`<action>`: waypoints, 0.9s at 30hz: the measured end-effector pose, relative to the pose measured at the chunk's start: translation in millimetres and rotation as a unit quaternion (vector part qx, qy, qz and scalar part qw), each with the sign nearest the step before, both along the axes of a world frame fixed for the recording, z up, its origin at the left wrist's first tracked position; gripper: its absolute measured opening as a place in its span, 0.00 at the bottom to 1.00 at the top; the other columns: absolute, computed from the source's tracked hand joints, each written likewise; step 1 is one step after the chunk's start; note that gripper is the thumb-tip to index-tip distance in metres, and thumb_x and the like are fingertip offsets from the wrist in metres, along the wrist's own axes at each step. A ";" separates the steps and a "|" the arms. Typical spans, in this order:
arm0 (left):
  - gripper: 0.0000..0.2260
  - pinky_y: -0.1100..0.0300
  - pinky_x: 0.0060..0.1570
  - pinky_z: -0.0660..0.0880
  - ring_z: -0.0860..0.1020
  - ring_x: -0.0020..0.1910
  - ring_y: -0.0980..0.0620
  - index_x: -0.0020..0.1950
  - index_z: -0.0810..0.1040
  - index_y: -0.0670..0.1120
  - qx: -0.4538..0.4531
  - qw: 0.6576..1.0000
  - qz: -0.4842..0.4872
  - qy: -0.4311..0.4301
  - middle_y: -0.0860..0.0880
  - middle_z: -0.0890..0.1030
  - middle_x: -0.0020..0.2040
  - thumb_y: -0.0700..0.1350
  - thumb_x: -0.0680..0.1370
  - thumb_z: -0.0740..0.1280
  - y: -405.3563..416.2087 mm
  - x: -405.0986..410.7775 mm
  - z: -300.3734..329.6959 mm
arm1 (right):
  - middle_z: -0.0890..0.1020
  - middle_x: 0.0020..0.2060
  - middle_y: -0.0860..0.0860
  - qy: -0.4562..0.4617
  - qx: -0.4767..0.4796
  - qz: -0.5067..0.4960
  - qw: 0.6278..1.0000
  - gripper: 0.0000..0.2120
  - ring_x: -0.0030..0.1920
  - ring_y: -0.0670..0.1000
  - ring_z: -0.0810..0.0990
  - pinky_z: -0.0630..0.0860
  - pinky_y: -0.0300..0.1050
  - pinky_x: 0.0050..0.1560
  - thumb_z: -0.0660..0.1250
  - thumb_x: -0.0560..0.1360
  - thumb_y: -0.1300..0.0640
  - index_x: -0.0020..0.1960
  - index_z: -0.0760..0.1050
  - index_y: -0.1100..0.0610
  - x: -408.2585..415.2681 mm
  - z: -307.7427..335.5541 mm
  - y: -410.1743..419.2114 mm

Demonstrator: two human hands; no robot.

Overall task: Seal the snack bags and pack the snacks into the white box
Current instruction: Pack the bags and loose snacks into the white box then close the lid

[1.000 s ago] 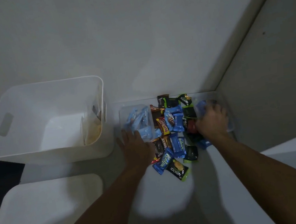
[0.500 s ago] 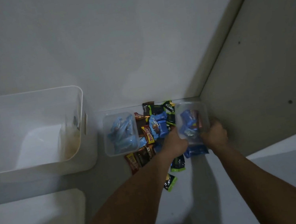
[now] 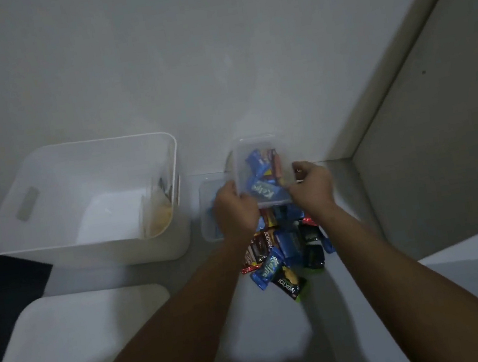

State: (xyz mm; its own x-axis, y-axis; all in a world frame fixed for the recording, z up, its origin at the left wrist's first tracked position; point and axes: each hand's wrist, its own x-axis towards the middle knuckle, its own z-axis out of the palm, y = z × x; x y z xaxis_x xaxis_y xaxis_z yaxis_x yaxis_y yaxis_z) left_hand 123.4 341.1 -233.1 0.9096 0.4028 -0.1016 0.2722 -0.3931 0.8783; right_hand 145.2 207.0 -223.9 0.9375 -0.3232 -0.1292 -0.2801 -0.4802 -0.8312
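Grey floor meets a pale wall. Both hands, left hand point(image 3: 235, 209) and right hand point(image 3: 313, 185), clamp curled fingers on a clear snack bag point(image 3: 261, 174) of blue packets, long axis pointing away, above loose snacks point(image 3: 285, 251). Leftward, the white box point(image 3: 56, 251) holds one bag.
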 end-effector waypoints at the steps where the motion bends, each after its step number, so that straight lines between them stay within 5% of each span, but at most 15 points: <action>1: 0.15 0.56 0.54 0.73 0.78 0.56 0.41 0.61 0.77 0.38 0.019 1.000 0.017 0.012 0.40 0.80 0.57 0.35 0.76 0.61 11.8 -1.3 -0.4 | 0.83 0.45 0.50 0.005 -0.001 0.016 1.000 0.15 0.46 0.51 0.81 0.78 0.45 0.48 0.73 0.71 0.58 0.57 0.80 0.59 0.6 -0.9 12.9; 6: 0.17 0.56 0.55 0.71 0.75 0.61 0.40 0.64 0.73 0.36 0.053 0.995 0.051 0.067 0.38 0.76 0.61 0.34 0.75 0.60 51.5 -15.8 -8.4 | 0.83 0.53 0.54 0.036 -0.013 0.075 0.996 0.18 0.53 0.54 0.81 0.78 0.46 0.52 0.69 0.74 0.61 0.64 0.76 0.58 -3.2 -16.7 58.6; 14: 0.22 0.59 0.46 0.68 0.76 0.57 0.42 0.68 0.66 0.38 -0.010 0.987 0.035 0.159 0.39 0.74 0.61 0.39 0.75 0.65 62.4 -19.4 -20.2 | 0.80 0.45 0.51 0.096 0.024 0.099 0.990 0.12 0.48 0.53 0.80 0.80 0.53 0.48 0.71 0.72 0.58 0.52 0.72 0.55 -8.7 -40.9 68.4; 18: 0.21 0.55 0.58 0.72 0.75 0.61 0.42 0.71 0.65 0.40 -0.081 0.979 0.033 0.182 0.40 0.73 0.66 0.43 0.79 0.63 69.3 -11.1 -21.7 | 0.76 0.58 0.55 0.187 0.190 0.165 0.949 0.22 0.52 0.54 0.79 0.81 0.52 0.49 0.65 0.78 0.55 0.69 0.63 0.54 -12.4 -36.9 70.3; 22: 0.16 0.55 0.53 0.76 0.77 0.54 0.46 0.67 0.69 0.41 -0.098 0.982 0.009 0.164 0.44 0.76 0.60 0.44 0.80 0.61 72.4 -10.4 -19.0 | 0.77 0.56 0.54 0.171 0.214 0.166 0.947 0.17 0.54 0.57 0.80 0.79 0.62 0.54 0.61 0.80 0.56 0.68 0.66 0.51 -15.4 -31.3 68.3; 25: 0.14 0.64 0.35 0.76 0.77 0.40 0.51 0.65 0.71 0.40 -0.110 0.985 -0.009 0.134 0.46 0.78 0.49 0.42 0.80 0.61 70.8 -8.5 -5.6 | 0.79 0.55 0.56 0.162 0.228 0.161 0.946 0.10 0.52 0.60 0.82 0.80 0.64 0.50 0.62 0.79 0.57 0.59 0.72 0.50 -14.4 -15.9 60.2; 27: 0.16 0.56 0.39 0.80 0.79 0.39 0.49 0.65 0.73 0.42 -0.138 0.982 -0.023 0.123 0.47 0.79 0.44 0.43 0.78 0.62 68.9 -6.2 7.3 | 0.80 0.52 0.55 0.148 0.235 0.146 0.950 0.07 0.50 0.60 0.82 0.81 0.64 0.49 0.63 0.78 0.59 0.54 0.73 0.49 -14.6 1.3 52.0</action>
State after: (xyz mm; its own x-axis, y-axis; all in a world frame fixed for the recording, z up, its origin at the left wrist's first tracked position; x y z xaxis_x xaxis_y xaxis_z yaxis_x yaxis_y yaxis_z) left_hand 117.2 410.0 -225.8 0.8598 0.2886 -0.4212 0.4781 -0.1653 0.8626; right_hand 130.6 259.0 -222.7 0.8783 0.1028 -0.4670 -0.4472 -0.1688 -0.8783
